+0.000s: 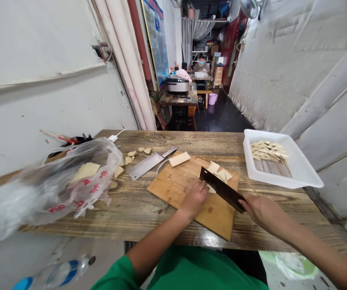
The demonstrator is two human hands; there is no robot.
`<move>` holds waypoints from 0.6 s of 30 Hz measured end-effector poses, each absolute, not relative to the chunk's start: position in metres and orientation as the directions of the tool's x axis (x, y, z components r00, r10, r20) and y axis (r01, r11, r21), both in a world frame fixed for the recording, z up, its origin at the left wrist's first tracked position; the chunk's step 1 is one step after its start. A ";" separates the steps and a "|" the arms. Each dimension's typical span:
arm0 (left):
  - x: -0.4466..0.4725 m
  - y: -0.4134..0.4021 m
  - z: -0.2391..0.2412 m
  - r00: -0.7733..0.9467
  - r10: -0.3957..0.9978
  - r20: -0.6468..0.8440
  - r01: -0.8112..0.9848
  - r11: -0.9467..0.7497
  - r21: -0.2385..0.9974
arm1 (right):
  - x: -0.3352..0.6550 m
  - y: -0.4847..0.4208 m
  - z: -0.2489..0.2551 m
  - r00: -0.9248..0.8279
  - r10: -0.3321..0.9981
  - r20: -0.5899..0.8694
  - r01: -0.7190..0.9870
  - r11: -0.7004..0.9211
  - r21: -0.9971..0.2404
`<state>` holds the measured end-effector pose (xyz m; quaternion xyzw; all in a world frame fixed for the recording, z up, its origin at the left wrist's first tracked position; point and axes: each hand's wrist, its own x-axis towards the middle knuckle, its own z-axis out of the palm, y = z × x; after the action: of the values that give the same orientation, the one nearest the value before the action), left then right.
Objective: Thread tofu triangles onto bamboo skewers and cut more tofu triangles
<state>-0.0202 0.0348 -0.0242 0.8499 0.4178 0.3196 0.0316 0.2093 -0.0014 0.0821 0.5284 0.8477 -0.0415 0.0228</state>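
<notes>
My right hand (pixel 256 209) is closed around the handle of a dark cleaver (pixel 220 187), its blade slanting across the cutting board (pixel 171 183). Curled fingers of my left hand (pixel 196 197) press on a pale tofu piece (pixel 211 189), which the blade partly hides. Cut tofu pieces (pixel 221 173) lie just beyond the blade. A whole tofu slab (pixel 179 159) rests at the board's far edge. To the left, a second cleaver (pixel 149 164) lies flat on the table.
On the right stands a white tray (pixel 304 175) with skewered tofu pieces (pixel 268 151). Loose thin skewers (pixel 247 180) lie beside the board. A plastic bag (pixel 100 189) with a pale slab inside and several yellowish slices (pixel 128 160) are at left. A bottle (pixel 61 274) is below.
</notes>
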 end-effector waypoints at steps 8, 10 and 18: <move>0.006 0.039 -0.016 0.495 0.750 0.440 0.682 -0.649 0.338 | 0.245 -0.003 0.086 -0.411 0.912 -0.006 0.902 0.405 -0.152; -0.005 0.041 -0.015 0.560 0.695 0.451 0.628 -0.711 0.316 | 0.248 -0.006 0.087 -0.374 0.926 0.051 0.906 0.376 -0.195; -0.089 0.106 0.014 0.202 0.874 0.442 0.929 -0.313 0.195 | 0.239 -0.024 0.077 -0.301 0.945 0.125 0.911 0.324 -0.254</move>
<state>-0.0889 0.1060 0.0138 0.7730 0.5833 0.2427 -0.0570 0.2394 -0.0235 0.0773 0.5775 0.8038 -0.0670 -0.1262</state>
